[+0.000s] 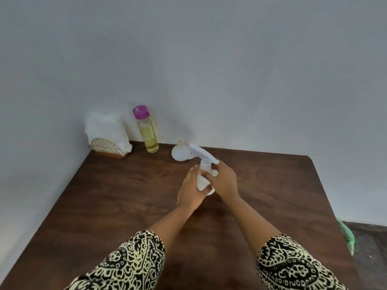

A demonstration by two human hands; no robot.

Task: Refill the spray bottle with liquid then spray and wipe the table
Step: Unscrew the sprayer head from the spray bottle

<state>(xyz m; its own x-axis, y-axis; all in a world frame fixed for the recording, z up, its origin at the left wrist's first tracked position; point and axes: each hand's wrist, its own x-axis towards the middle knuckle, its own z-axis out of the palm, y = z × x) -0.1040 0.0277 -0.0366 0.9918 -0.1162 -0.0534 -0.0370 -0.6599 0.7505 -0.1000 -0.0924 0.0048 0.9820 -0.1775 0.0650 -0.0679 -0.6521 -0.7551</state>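
A white spray bottle (202, 181) stands near the middle of the dark wooden table (125, 195), its trigger head (202, 154) pointing to the far left. My left hand (191, 190) holds the bottle's body from the left. My right hand (223, 180) grips the neck just under the trigger head. A tall clear bottle of yellow liquid (147, 132) with a purple cap stands at the back by the wall. A white funnel (180, 152) lies on the table just behind the spray bottle.
A stack of white paper napkins (106, 130) sits in a gold wire holder (109, 147) in the table's far left corner. Walls close off the back and left sides. A green bag (347, 233) hangs past the table's right edge.
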